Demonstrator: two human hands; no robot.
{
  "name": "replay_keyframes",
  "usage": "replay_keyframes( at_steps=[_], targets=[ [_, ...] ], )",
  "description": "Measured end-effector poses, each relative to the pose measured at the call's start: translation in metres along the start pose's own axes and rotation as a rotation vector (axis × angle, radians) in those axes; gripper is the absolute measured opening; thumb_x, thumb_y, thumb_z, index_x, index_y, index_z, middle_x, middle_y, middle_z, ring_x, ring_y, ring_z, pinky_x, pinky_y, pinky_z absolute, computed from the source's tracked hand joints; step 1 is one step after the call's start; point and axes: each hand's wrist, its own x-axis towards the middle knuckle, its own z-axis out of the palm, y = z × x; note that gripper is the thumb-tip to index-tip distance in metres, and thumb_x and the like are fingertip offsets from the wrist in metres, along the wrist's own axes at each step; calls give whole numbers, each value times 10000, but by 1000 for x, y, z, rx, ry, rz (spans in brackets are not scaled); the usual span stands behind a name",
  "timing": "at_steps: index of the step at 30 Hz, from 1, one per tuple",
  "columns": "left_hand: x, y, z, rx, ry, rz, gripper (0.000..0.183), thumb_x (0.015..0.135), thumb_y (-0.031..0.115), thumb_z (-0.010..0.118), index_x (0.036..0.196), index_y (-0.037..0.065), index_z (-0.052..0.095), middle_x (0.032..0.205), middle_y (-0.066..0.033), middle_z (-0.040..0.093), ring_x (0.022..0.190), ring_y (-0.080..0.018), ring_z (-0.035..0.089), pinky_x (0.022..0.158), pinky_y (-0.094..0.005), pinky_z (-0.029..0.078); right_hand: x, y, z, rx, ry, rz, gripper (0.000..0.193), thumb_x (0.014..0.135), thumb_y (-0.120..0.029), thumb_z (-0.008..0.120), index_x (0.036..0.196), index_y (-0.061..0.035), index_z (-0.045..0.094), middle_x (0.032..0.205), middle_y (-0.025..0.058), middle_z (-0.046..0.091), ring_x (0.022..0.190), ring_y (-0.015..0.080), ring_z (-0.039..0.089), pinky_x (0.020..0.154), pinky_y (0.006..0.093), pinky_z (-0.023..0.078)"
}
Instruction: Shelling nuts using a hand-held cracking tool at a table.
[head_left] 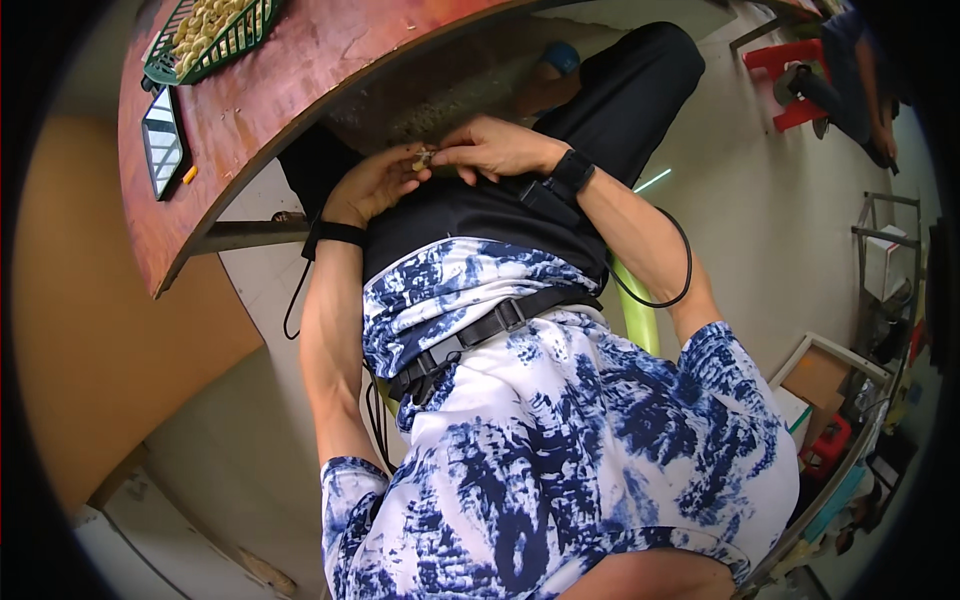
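Over my lap, my left hand (pixel 378 184) and my right hand (pixel 492 148) meet at the fingertips. Between them is a small pale nut with brownish bits on it (pixel 421 161), which looks like a cashew. The fingers of my left hand are curled round it from one side. My right thumb and forefinger pinch at its other side. Part of the nut is hidden by the fingers. On the table at the upper left stands a green plastic basket (pixel 212 62) holding many pale, curved cashews (pixel 207 32).
The reddish wooden table (pixel 270 110) curves along my left and front. A phone (pixel 162 143) and a small orange piece (pixel 190 175) lie near its edge. Cables run from my wrist straps. At the far right, a person sits by a red stool (pixel 790 80).
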Motion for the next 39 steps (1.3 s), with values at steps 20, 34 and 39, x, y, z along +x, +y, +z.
replay_keyframes(
  at_steps=[20, 34, 39],
  targets=[
    [-5, -2, -6, 175, -65, 13, 240, 899, 247, 560, 1077, 86, 574, 1024, -40, 625, 970, -162, 619, 705, -189, 480, 1, -3, -6, 159, -269, 165, 408, 971, -348, 338, 1056, -19, 563, 521, 58, 560, 343, 66, 389, 372, 203, 317],
    [-3, 1, -2, 226, -70, 0, 251, 899, 226, 562, 1090, 63, 567, 1028, -63, 632, 973, -193, 628, 693, -199, 511, 8, -2, -12, 139, -364, 224, 421, 973, -374, 343, 998, -28, 582, 487, 49, 532, 332, 56, 355, 361, 202, 298],
    [-5, 0, 2, 221, -52, 3, 250, 899, 219, 564, 1085, 53, 562, 1033, -74, 630, 954, -202, 638, 650, -180, 514, 6, -1, -11, 101, -377, 228, 429, 973, -376, 340, 1062, -22, 566, 480, 44, 525, 333, 55, 354, 363, 200, 300]
  ],
)
